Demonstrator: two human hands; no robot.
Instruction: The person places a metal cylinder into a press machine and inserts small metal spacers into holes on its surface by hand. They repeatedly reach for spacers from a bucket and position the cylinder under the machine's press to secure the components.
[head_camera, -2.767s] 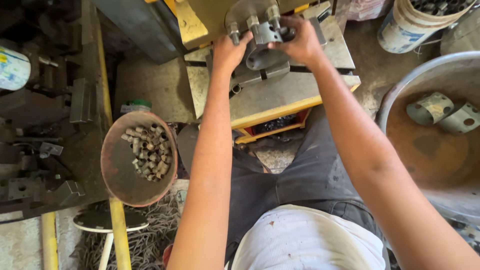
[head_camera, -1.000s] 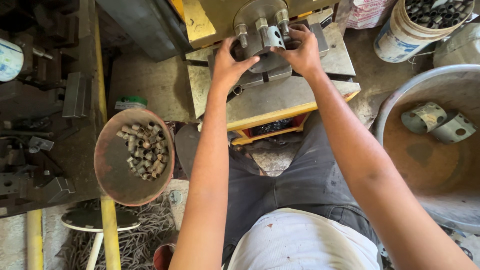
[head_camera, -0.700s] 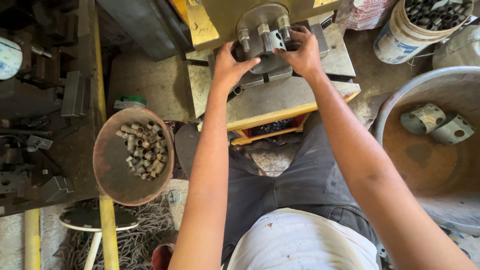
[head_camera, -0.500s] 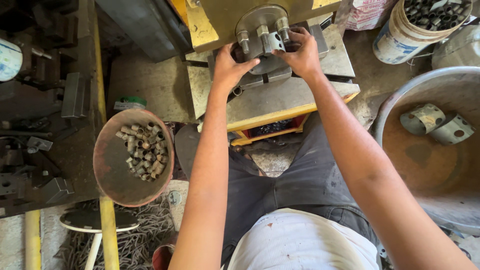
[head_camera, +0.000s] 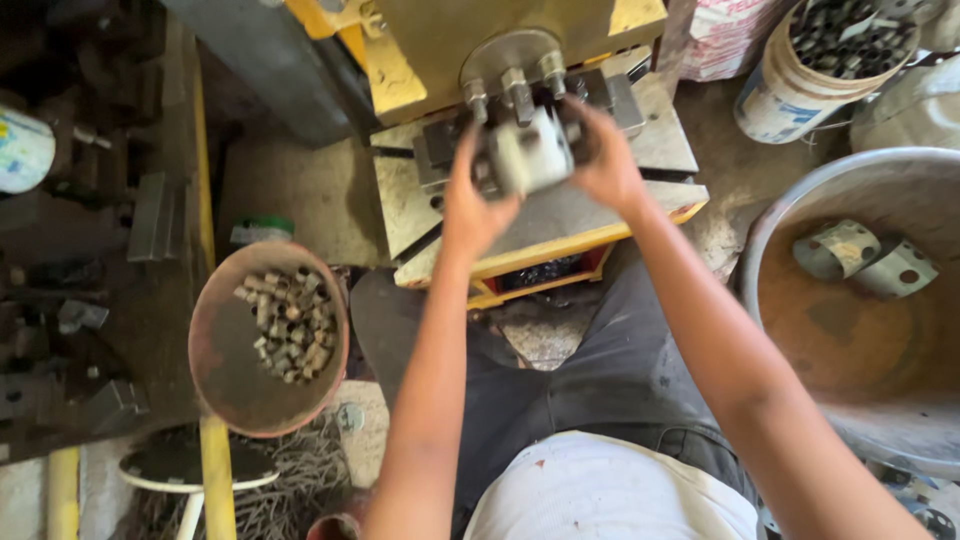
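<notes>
Over the grey plate of the yellow press (head_camera: 440, 60) we hold a pale metal piece (head_camera: 533, 150) between both hands, lifted just clear of the bolted die block (head_camera: 520, 95) behind it. Our left hand (head_camera: 472, 200) closes on the piece's left side, fingers curled round its edge; our right hand (head_camera: 605, 160) closes on its right side, thumb toward us. The piece is blurred, so we cannot tell its exact shape (it looks like a bent sheet-metal bracket).

Down to our left sits a rusty round pan (head_camera: 265, 345) with a heap of small short metal cylinders (head_camera: 290, 320) in its upper half, resting above a yellow bar (head_camera: 215, 470). Just past the pan's far rim stands a small green-capped container (head_camera: 260, 230). To our right a large round tub (head_camera: 850, 300) with a rusted bottom holds two curved grey pieces with holes (head_camera: 865, 260), lying side by side near its far wall. Beyond it, at the upper right, a white bucket (head_camera: 790, 95) is full of dark metal parts. Our dark trousers (head_camera: 600, 390) and white shirt (head_camera: 610, 495) fill the lower middle.
</notes>
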